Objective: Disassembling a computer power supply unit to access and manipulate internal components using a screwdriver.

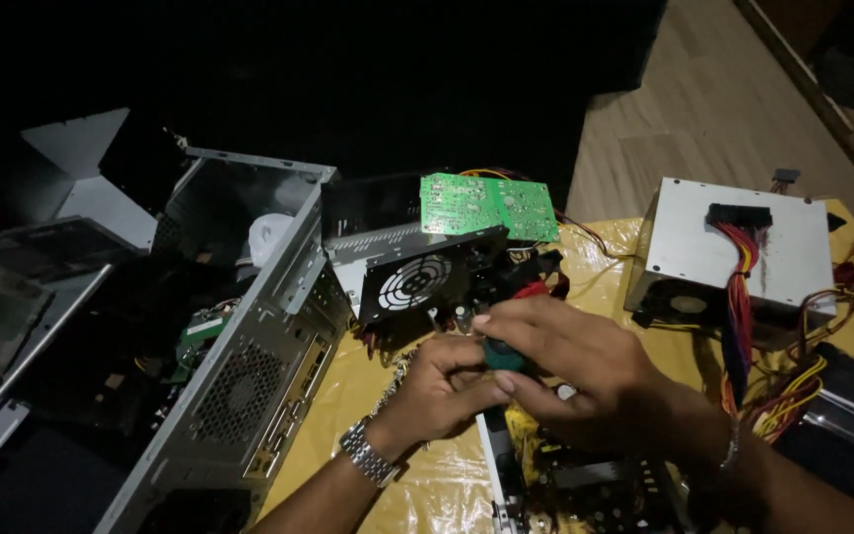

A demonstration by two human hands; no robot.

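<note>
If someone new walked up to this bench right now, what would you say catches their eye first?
Probably the two hands meeting at the centre: the left hand, with a metal wristwatch, and the right hand close on a small teal-handled tool over the yellow plastic sheet. Just behind them stand a black square fan and a bright green circuit board. At the right sits a silver metal power supply box trailing coloured wires.

The left hand [442,381] is curled, fingers bent inward, its wrist angled up from below. The right hand [570,371] meets it, fingertips pinched together.
</note>
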